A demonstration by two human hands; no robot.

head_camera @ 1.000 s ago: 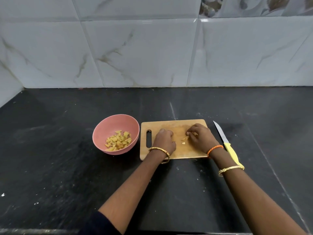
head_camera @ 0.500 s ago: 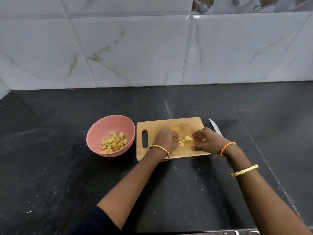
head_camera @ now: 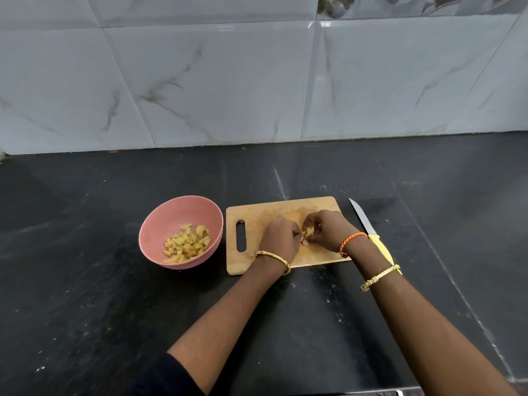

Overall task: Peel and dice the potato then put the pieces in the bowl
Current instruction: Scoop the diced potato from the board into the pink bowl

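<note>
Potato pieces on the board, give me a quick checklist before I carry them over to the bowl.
1. Knife set down, out of the way right of the board: ok.
2. Potato pieces gathered between left hand and right hand: ok.
3. Secure hold on every piece: cannot tell, fingers hide them.
4. Pink bowl upright, left of the cutting board: ok.
5. Room in the bowl: ok, the earlier dice cover only its bottom.
</note>
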